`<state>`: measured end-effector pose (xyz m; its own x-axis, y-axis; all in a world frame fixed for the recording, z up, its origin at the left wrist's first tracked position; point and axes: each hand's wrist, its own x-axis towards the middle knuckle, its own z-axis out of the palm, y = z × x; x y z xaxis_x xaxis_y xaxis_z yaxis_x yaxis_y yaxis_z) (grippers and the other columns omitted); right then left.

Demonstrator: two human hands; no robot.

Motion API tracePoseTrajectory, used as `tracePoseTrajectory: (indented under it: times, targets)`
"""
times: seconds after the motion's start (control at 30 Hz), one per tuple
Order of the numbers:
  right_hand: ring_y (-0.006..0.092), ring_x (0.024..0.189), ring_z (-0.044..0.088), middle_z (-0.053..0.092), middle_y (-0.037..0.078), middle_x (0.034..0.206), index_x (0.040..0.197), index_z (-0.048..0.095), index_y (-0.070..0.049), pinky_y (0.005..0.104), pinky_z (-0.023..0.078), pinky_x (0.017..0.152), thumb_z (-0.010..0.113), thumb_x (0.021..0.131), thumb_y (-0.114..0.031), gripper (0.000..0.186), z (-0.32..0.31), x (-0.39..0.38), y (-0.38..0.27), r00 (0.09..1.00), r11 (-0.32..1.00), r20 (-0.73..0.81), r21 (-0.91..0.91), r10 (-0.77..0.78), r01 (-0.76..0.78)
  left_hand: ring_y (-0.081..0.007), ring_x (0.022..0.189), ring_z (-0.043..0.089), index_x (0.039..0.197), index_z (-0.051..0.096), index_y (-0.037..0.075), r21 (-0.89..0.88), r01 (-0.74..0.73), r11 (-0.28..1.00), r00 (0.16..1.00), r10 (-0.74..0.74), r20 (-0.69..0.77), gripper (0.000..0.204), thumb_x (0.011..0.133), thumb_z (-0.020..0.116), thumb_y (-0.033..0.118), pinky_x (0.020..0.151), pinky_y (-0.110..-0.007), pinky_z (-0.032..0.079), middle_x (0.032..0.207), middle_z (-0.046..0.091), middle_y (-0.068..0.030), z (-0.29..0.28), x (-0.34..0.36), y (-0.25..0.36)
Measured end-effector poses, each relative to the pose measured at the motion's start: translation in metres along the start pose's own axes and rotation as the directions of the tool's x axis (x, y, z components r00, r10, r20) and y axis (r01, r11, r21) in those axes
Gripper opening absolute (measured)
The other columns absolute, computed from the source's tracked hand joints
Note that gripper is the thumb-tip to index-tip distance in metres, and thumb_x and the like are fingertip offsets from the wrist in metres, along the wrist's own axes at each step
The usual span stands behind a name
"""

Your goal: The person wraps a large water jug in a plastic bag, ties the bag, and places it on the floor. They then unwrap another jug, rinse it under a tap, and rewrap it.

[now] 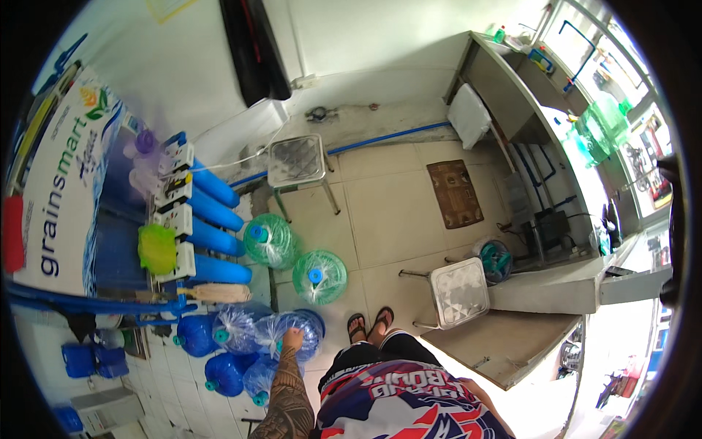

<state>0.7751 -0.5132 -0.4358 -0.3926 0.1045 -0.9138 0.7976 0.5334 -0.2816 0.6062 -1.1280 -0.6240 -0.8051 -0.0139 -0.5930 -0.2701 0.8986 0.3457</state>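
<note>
My left hand (292,339) reaches down at the lower left, its fingers closed at the top of a blue water jug (310,333) wrapped in clear plastic. Exactly how the fingers grip the neck or the plastic is too small to make out. Close beside it are more blue jugs (196,335) with teal caps, some under clear plastic. Two green jugs (319,278) with blue caps, also wrapped, stand on the tiles just beyond. Part of my right arm (491,401) shows beside my shirt, but my right hand is hidden.
Blue filter cylinders (212,235) line the left side beside a printed panel (62,175). One metal stool (296,161) stands ahead, another (459,293) to my right. A brown mat (455,194) lies on the floor. A green jug (603,128) sits on the right-hand counter.
</note>
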Motion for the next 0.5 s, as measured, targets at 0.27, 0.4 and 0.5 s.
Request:
tracePoseTrajectory:
  times: [0.27,0.4,0.5]
  targets:
    - [0.0178,0.081,0.066,0.071,0.011,0.096,0.116,0.065,0.001,0.0323,0.053,0.074,0.062,0.092,-0.039,0.046,-0.053,0.073,-0.056,0.993,0.985,-0.106,0.168,0.052,-0.034,-0.0448,0.134,0.037,0.153,0.019,0.009,-0.491,0.233,0.839,0.929,-0.342,-0.143,0.108,0.070,0.081,0.042,0.108,-0.050,0.037,0.142,0.042,-0.0296,-0.039,0.166,0.119]
    - [0.0157,0.085,0.068,0.071,0.006,0.098,0.117,0.066,-0.005,0.0308,0.052,0.078,0.059,0.095,-0.041,0.043,-0.084,0.083,-0.087,0.995,0.956,-0.020,0.280,0.093,-0.083,-0.0445,0.135,0.036,0.152,0.025,0.009,-0.481,0.320,0.816,0.922,-0.385,-0.040,0.106,0.068,0.085,0.034,0.107,-0.049,0.039,0.143,0.039,-0.0326,-0.019,0.215,0.116]
    - [0.0157,0.087,0.069,0.072,0.006,0.102,0.116,0.067,-0.007,0.0319,0.053,0.082,0.059,0.093,-0.048,0.048,-0.110,0.076,-0.097,0.974,0.964,0.001,0.147,0.225,-0.223,-0.0403,0.109,0.057,0.124,0.052,0.015,-0.334,0.444,0.832,0.864,-0.496,-0.086,0.066,0.067,0.085,0.025,0.088,-0.049,0.051,0.126,0.050,-0.0225,-0.014,0.226,0.125]
